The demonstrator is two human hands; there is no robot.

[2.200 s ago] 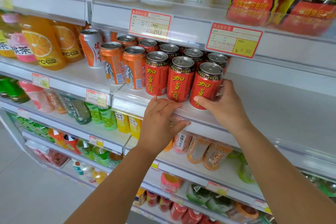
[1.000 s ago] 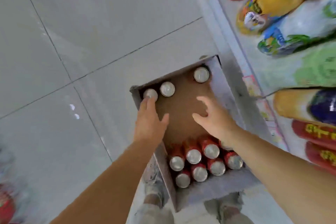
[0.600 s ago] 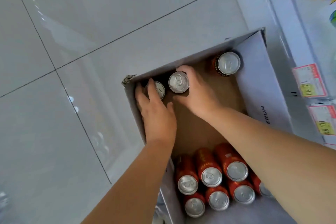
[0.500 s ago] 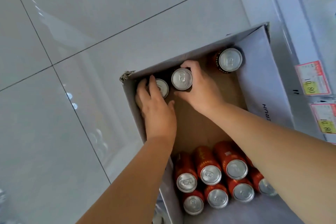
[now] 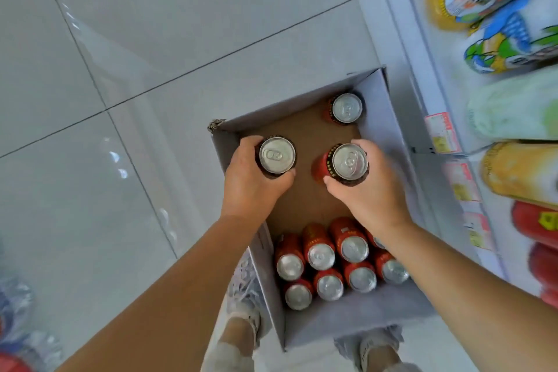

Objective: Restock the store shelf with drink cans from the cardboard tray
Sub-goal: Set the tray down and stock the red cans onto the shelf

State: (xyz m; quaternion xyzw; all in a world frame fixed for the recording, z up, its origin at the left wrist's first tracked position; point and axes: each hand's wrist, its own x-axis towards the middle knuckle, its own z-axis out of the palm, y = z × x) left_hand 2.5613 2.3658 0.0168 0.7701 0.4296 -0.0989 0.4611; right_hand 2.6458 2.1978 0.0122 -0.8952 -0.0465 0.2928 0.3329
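Observation:
A grey cardboard tray with a brown floor sits on the tiled floor beside the store shelf. My left hand is shut on a red drink can, held upright above the tray's far left corner. My right hand is shut on a second red can, lifted over the tray's middle. One lone can stands in the far right corner. Several more red cans are packed at the tray's near end.
The shelf's lower levels run down the right side, holding yellow, white, green and red bottles behind price tags. My two feet stand at the tray's near edge. Pale glossy floor tiles spread to the left.
From the shelf I turned down to the tray. Both hands reached the far left corner, closed on two cans, and have now lifted them up and apart.

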